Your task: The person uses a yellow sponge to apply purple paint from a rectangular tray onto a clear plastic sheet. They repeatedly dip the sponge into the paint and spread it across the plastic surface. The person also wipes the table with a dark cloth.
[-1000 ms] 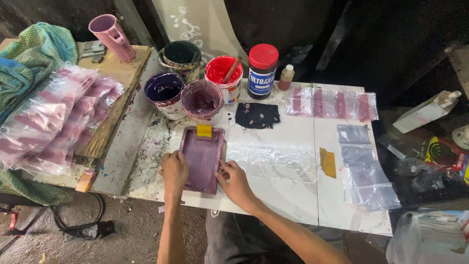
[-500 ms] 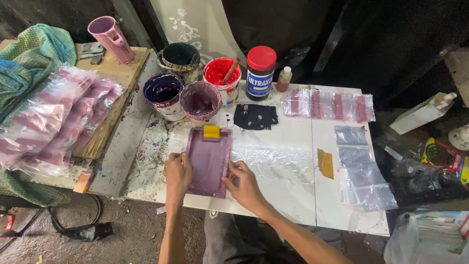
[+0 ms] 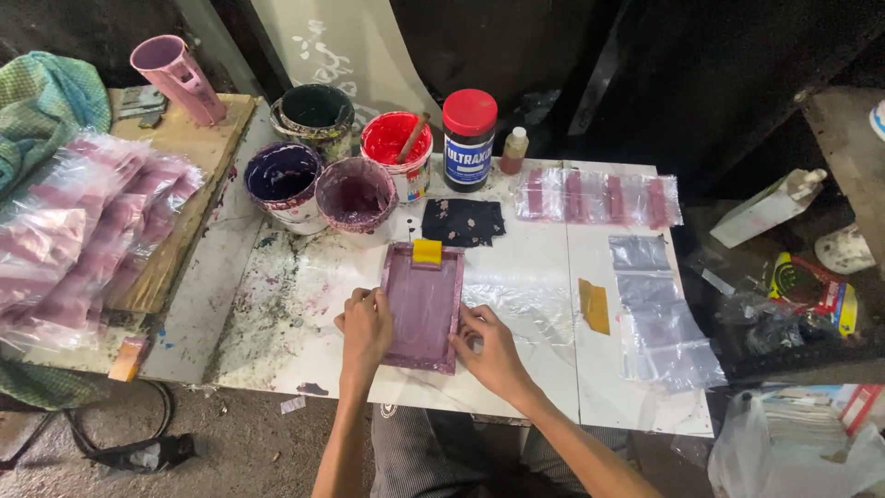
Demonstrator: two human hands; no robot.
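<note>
**Pressing a purple frame flat on the counter**

Holding the frame (image 3: pixel 423 305) from both sides, the person keeps it flat on the white counter (image 3: pixel 535 369), near its front edge. In the head view, the left hand (image 3: pixel 365 329) rests on the frame's left rim, its grip closed loosely on that edge with the fingers curled. The right hand (image 3: pixel 492 349) presses the lower right rim, fingers bent against the edge. A yellow block (image 3: pixel 427 251) sits at the frame's far end. Just beyond it lies a dark rag (image 3: pixel 463 221). Behind that stand a purple pot (image 3: pixel 281 182), a maroon pot (image 3: pixel 355 192), a red pot (image 3: pixel 396 152) with a stick in it, and a red-lidded jar (image 3: pixel 469 138). Clear bags (image 3: pixel 662 314) lie well to the right, and a heap of pink-filled bags (image 3: pixel 83 231) lies far left.
</note>
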